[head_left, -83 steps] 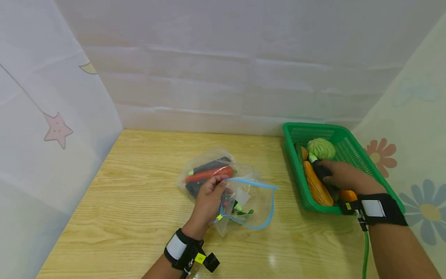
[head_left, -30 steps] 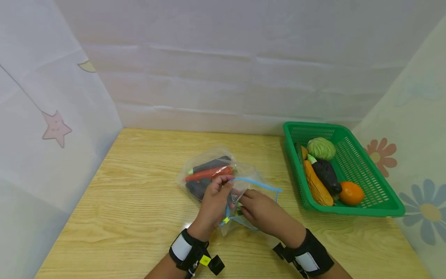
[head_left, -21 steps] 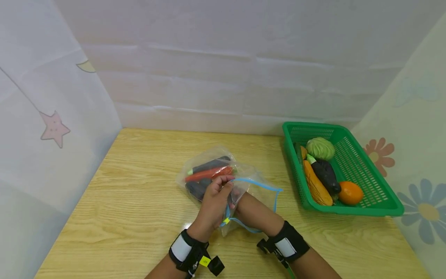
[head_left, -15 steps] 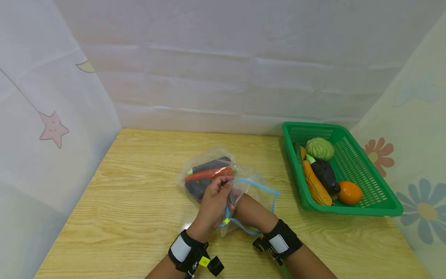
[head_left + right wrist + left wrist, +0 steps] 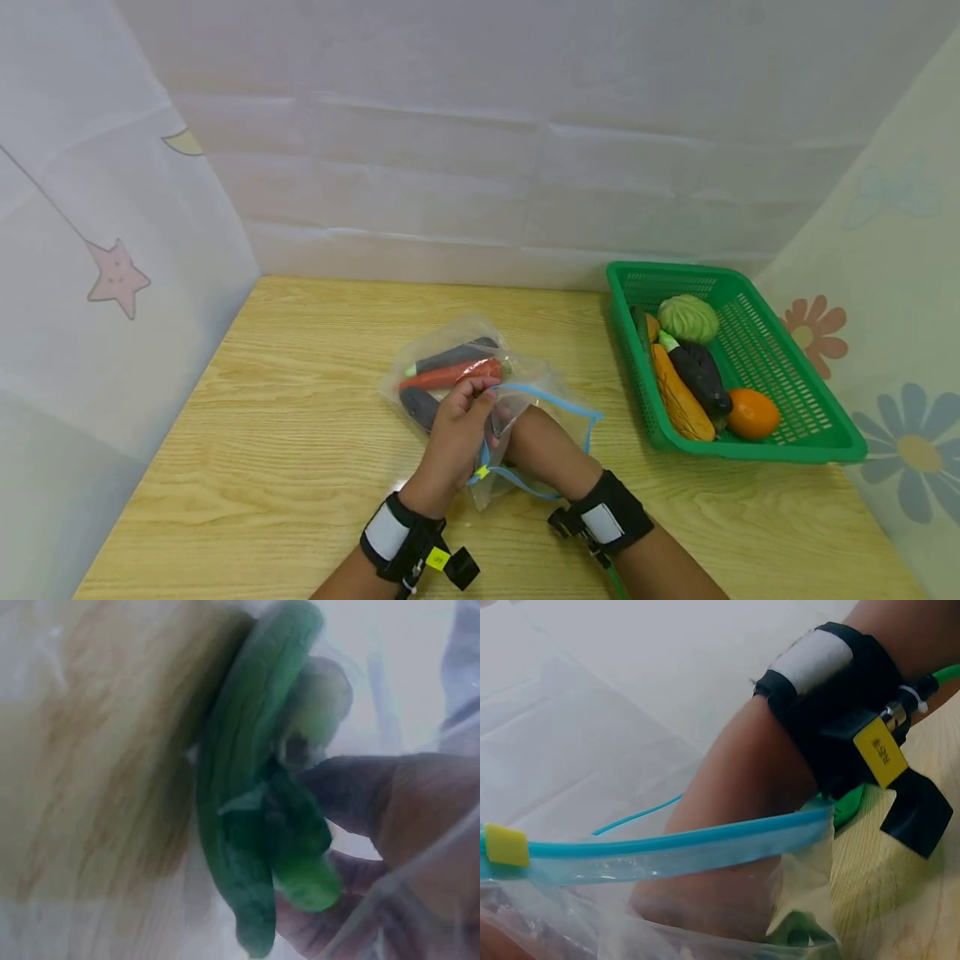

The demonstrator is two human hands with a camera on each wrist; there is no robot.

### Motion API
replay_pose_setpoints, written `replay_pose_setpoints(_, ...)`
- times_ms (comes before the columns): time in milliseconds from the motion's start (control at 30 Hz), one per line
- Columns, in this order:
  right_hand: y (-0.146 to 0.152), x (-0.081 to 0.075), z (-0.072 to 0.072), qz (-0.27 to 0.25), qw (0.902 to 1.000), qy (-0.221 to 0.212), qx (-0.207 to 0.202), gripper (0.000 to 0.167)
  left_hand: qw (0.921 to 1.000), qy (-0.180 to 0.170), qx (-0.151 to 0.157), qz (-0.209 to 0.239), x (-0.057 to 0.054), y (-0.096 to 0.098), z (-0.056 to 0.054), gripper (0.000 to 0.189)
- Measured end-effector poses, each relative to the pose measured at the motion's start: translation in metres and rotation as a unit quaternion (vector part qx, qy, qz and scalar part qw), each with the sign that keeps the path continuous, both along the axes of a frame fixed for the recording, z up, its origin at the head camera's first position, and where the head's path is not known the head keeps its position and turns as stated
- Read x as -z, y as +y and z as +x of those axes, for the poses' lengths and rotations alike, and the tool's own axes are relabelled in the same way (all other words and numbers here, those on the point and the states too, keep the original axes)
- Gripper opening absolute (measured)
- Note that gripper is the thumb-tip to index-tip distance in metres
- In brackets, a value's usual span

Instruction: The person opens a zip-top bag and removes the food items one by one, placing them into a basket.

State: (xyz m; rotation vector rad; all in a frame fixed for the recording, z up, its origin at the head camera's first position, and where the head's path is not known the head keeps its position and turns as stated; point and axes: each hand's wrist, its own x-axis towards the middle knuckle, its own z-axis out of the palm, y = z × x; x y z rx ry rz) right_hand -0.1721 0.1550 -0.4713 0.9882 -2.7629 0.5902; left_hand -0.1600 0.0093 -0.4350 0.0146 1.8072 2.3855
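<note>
My left hand pinches the rim of a clear zip bag with a blue closure and holds its mouth apart. Through the film, a red carrot-shaped vegetable lies between two eggplants, the far one and the near one. Past the rim, my right hand reaches into the bag, fingers mostly hidden in the head view. In the right wrist view, its thumb and fingers curl round a green-stemmed vegetable, fingertips partly hidden. Against that lies a long cucumber; a pale green end shows behind.
A green plastic basket stands at the right of the wooden table. It contains a cabbage, an eggplant, a yellow ridged vegetable, an orange and a green vegetable. Printed sheets surround the table.
My right hand has left the basket and moved left into the bag, going in deep, then drawing back very slightly. My left hand has kept its pinch on the rim.
</note>
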Motion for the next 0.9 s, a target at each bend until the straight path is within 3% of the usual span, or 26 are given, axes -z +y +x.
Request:
replay_pose_setpoints(200,0.004,-0.014,0.005,0.014,0.9995,-0.015,0.025,0.019,0.9999,-0.004,0.005,-0.014,0.000,-0.003,-0.002,0.026)
replay_pose_setpoints(367,0.009,-0.031,0.010,0.036,0.9978,-0.035,0.042,0.003,0.9998,-0.008,0.009,-0.016,0.001,-0.004,-0.002,0.026)
replay_pose_setpoints(500,0.017,-0.047,0.020,0.067,0.9957,-0.052,0.037,0.010,0.9996,-0.014,0.004,-0.024,-0.001,-0.004,-0.002,0.025)
replay_pose_setpoints(667,0.030,-0.063,0.032,0.069,0.9960,-0.054,0.018,0.035,0.9991,-0.031,0.009,-0.029,-0.001,-0.005,-0.003,0.024)
replay_pose_setpoints(900,0.059,-0.087,0.045,0.052,0.9967,-0.062,0.006,0.036,0.9988,-0.030,0.013,-0.035,0.000,-0.007,-0.003,0.024)
